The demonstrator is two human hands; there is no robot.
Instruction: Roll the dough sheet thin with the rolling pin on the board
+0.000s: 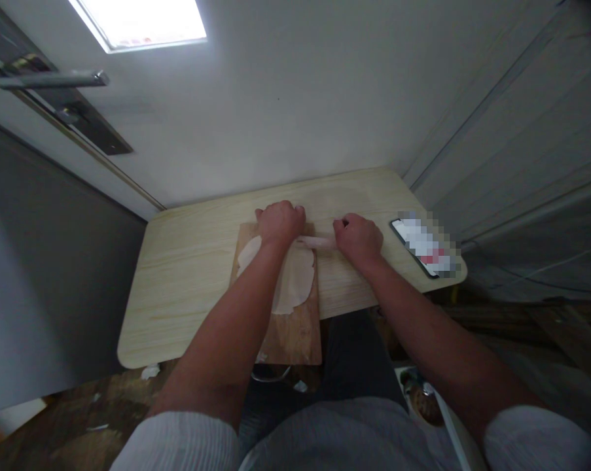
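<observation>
A thin, pale sheet of dough (296, 281) with a wavy edge lies flat on a wooden cutting board (295, 337). Across the far end of the board runs a light-coloured rolling pin (319, 242), its right part reaching past the board's edge. My left hand (281, 222) is closed around the pin above the far edge of the dough, and its fingertips are mostly hidden. Off the board to the right, my right hand (358, 237) grips the pin's other end in a fist. My left forearm covers part of the dough.
The board sits on a pale wood-grain table (182, 281) and overhangs its front edge. A phone (415, 245) lies at the table's right end. A white door with a metal handle (54, 80) stands behind. Below right is an open white container (445, 418) with items inside.
</observation>
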